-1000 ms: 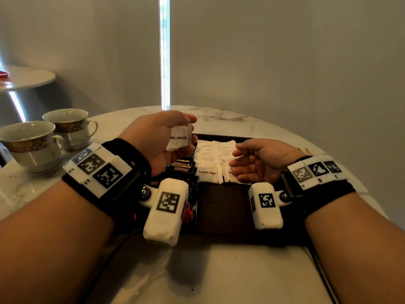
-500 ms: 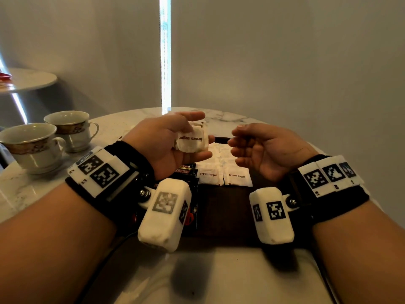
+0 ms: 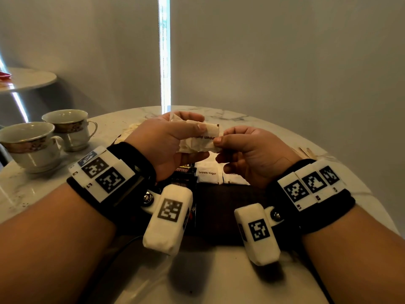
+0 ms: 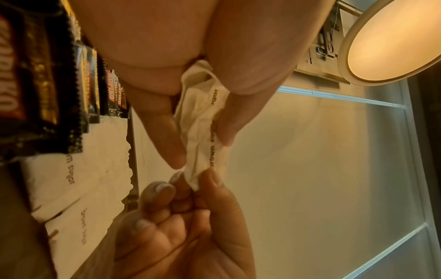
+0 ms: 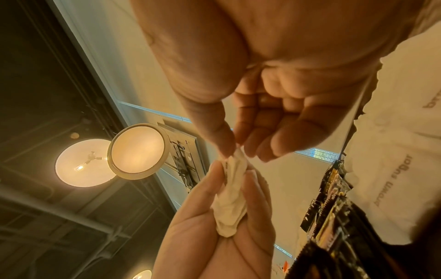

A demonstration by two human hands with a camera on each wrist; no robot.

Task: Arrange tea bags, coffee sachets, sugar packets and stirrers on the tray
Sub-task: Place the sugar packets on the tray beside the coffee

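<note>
Crumpled, the white brown-sugar packet (image 3: 200,138) is pinched by fingers of both hands.

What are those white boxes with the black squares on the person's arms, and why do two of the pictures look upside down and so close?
No robot here, just a person with two bare hands. The white boxes are little cameras strapped to each wrist; the black squares are markers on them. A third camera sits on the head, so that picture looks down at both hands. The two close pictures come from the wrist cameras, looking along the fingers, which is why they seem tipped over.

The left hand holds a small bunch of brown sugar packets, and the right hand pinches one end of it. Below, on a dark tray, lie more sugar packets and dark coffee sachets. Two teacups stand on the marble table.
</note>
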